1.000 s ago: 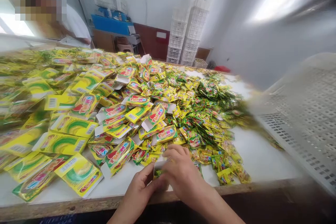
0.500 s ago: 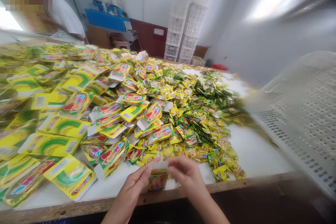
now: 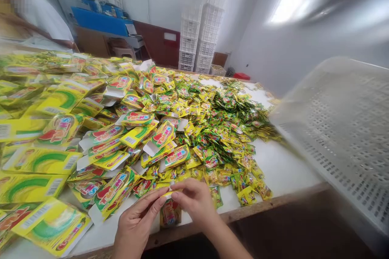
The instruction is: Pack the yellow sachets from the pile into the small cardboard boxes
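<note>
Both my hands meet at the table's near edge around one small yellow and green carton [image 3: 170,212]. My left hand [image 3: 136,222] pinches its top flap from the left. From the right, my right hand [image 3: 194,200] closes its fingers on the same top end. The carton hangs upright between them, its printed front facing me. Just beyond my hands lie flat yellow cartons [image 3: 112,188] and a heap of small green and yellow sachets [image 3: 225,137].
The white table [image 3: 285,170] has a wooden front edge. A white perforated crate [image 3: 340,137] tilts at the right. Stacked white crates [image 3: 200,36] stand by the far wall. Another person in a white top [image 3: 42,16] is at the far left.
The carton has been lifted and turned upright between my hands, and both hands moved slightly left. The view has swung to the right.
</note>
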Motion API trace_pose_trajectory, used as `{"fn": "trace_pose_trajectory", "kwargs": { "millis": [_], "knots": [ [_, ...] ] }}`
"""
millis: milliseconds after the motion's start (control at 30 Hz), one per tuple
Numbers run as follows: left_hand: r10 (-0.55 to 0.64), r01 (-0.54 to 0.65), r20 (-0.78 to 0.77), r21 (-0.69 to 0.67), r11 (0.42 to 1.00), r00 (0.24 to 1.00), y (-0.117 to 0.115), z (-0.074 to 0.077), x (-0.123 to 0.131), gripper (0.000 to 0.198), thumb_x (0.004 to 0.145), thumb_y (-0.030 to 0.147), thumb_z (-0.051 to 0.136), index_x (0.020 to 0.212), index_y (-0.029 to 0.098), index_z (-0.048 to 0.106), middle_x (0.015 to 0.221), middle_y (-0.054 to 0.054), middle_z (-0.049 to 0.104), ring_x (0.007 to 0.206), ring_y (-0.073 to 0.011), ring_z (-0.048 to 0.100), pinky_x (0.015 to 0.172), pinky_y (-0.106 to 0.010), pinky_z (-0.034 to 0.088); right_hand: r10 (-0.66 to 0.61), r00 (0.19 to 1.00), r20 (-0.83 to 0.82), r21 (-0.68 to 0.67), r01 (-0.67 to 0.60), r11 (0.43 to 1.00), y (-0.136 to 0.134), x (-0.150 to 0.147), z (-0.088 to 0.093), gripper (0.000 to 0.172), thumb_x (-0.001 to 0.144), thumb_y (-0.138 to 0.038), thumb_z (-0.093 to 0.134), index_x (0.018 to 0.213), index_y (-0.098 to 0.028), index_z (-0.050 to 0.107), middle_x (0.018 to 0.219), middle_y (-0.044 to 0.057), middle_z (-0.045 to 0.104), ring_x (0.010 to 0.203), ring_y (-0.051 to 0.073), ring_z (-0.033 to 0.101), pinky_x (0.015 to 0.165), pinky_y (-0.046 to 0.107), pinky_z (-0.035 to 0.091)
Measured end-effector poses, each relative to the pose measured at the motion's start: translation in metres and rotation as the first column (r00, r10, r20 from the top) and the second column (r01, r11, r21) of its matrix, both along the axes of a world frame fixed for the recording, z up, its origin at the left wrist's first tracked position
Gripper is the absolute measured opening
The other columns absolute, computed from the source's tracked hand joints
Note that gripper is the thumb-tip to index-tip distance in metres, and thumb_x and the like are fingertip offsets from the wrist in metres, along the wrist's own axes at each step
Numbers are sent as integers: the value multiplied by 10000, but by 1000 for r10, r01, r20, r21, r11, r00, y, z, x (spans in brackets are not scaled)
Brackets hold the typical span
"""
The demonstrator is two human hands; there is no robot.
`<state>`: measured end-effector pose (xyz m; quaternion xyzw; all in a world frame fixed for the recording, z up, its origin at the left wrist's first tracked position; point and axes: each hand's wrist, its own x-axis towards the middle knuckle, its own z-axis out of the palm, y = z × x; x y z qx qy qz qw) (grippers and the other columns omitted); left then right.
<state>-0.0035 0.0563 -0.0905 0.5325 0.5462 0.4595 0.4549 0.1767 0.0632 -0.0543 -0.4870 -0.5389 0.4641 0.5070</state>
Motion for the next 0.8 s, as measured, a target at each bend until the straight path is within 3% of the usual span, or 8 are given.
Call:
{"fn": "trace_pose_trajectory", "kwargs": {
  "millis": [67,167,300,400,533,600,700,800],
  "knots": [
    [-7,9,-47,45,999,999,2,2,2,300,797,388,710,1085,307,728,1096,16,759,1020,-191,703,914,-259,568,-56,998,-1,-31,56,998,0,-1,-8,155,746,-316,781,869,-223,788,715,17,698,567,138,574,524,239,444],
    [-43,83,-187,212,974,981,8,8,4,239,813,342,704,1047,310,736,1054,21,763,959,-168,717,873,-227,579,-102,995,-7,23,102,994,0,-2,-13,108,736,-302,798,807,-221,790,698,20,708,619,157,618,573,248,482],
    [-105,257,-341,439,861,934,13,10,-4,233,833,236,690,1045,320,735,1035,24,763,979,-153,710,922,-218,552,-56,998,20,235,49,971,-5,0,-8,91,772,-255,782,859,-232,789,794,42,742,739,178,674,703,270,528],
    [-174,365,-400,472,802,900,9,11,-10,358,813,199,709,1148,326,699,1146,1,735,1053,-184,692,945,-252,551,0,991,132,356,-48,933,-14,7,-2,160,852,-230,701,996,-257,764,940,58,733,863,180,676,793,283,527],
    [-228,369,-353,413,833,908,-3,14,-8,330,805,156,706,1084,331,725,1158,-14,729,1067,-221,685,934,-309,564,81,961,265,266,-154,952,-13,36,-1,187,916,-277,613,1059,-279,734,1037,55,704,972,190,648,861,308,505],
    [-252,374,-329,393,840,910,-7,14,-6,327,815,135,689,1063,343,733,1106,-9,746,1042,-218,692,932,-312,561,-102,948,302,209,39,977,0,59,-6,208,931,-314,574,1062,-233,714,992,71,691,914,198,648,811,314,510],
    [-255,371,-321,385,845,912,-9,14,-3,367,810,134,691,1103,352,724,1071,-17,746,1022,-215,688,918,-288,551,-444,769,459,187,405,895,26,90,-16,332,862,-371,632,1119,-160,644,965,91,637,802,210,616,714,323,500],
    [-270,375,-298,389,842,915,-9,16,2,400,868,161,612,1215,351,674,993,-47,714,930,-190,680,812,-243,550,-483,613,625,214,461,861,42,103,-23,416,760,-388,724,1092,-161,617,989,89,591,840,231,585,715,324,472]
  ]
}}
